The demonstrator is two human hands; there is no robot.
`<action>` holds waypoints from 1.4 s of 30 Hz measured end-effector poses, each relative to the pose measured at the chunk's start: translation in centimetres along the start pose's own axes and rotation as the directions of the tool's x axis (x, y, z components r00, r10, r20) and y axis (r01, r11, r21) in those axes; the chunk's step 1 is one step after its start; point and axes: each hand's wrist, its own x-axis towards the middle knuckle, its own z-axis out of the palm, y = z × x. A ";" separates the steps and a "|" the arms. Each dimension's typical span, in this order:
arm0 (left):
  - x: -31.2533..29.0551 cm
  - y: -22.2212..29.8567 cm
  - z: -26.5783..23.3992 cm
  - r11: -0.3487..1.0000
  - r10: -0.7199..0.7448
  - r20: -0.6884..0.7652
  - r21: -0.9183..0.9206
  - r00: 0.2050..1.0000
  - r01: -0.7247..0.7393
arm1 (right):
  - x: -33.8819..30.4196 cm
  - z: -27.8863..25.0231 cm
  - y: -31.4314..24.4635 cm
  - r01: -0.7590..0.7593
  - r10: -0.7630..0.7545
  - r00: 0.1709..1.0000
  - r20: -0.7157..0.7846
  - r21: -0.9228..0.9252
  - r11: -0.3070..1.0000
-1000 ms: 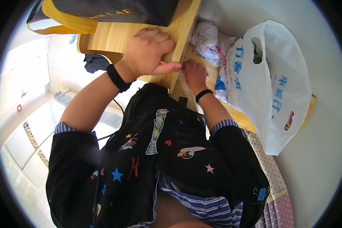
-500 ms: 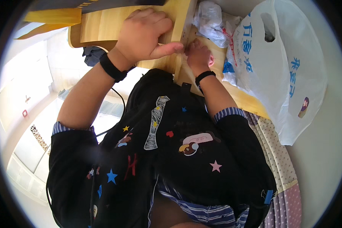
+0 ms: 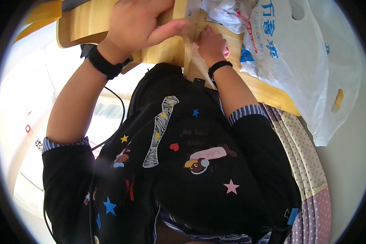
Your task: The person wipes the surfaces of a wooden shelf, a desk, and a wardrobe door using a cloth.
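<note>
My left hand (image 3: pixel 140 24) is raised over the wooden furniture at the top, its thumb stretched toward an upright wooden panel (image 3: pixel 182 53). The frame's upper edge cuts off its other fingers. On the panel's right side my right hand (image 3: pixel 212 45) rests low on a light wooden board (image 3: pixel 268 90), with its fingers curled in. A small pink thing (image 3: pixel 227 51) peeks out beside that hand. Its kind is unclear, and the hand hides whatever lies under the fingers. Each wrist wears a black band.
A large white plastic bag (image 3: pixel 288 53) with blue print stands to the right, against a pale wall. Crumpled clear plastic bags (image 3: pixel 227 15) lie beyond my right hand. Dotted fabric (image 3: pixel 305 162) hangs at the lower right. A black cable (image 3: pixel 120 122) runs along my left side.
The view has shifted, so the furniture and both hands sit higher in the picture. The left hand has also shifted leftward in view, its thumb still stretched out. The right hand keeps its curled pose.
</note>
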 end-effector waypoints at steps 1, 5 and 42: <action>0.0 -0.1 0.2 1.000 -0.005 0.000 0.018 1.000 0.005 | 0.1 0.4 0.0 0.004 -0.004 1.000 -0.001 0.003 1.000; -0.3 0.1 -0.5 0.999 -0.044 0.075 0.014 0.996 0.043 | -1.2 1.1 -0.3 -0.025 0.027 0.999 -0.025 0.069 0.997; -0.6 0.2 -0.3 0.994 -0.037 0.037 0.103 0.999 0.033 | 2.8 -0.1 2.3 0.309 -0.311 0.950 0.000 -0.113 0.944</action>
